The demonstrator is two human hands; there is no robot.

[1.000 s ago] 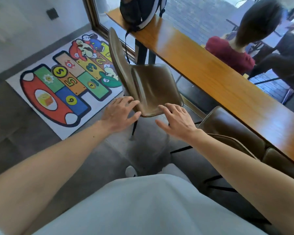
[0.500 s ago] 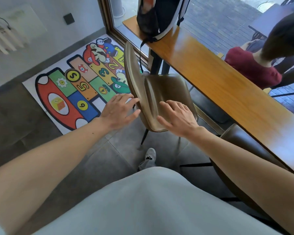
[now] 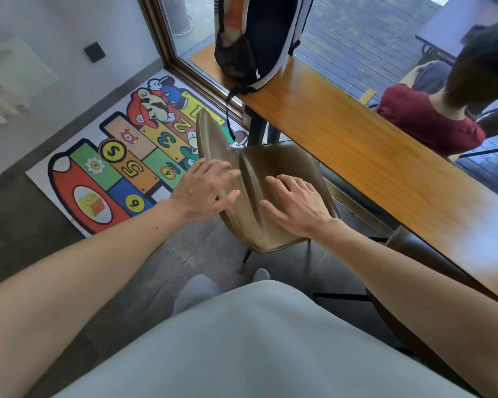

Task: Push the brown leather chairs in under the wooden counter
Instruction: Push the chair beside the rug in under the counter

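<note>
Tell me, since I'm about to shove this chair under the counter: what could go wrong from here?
1. The strap dangles beside the top of the backrest; it may snag and drag the backpack off the counter.
2. The chair stands sideways near the black counter leg, so a straight push could knock it.
3. The left hand and right hand lie flat, not gripping; they might slip on the smooth leather.

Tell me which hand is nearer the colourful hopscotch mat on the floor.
Left. The left hand is at the backrest of the brown chair, on the side facing the mat. The right hand lies flat on the seat, farther over toward the wooden counter.
</note>
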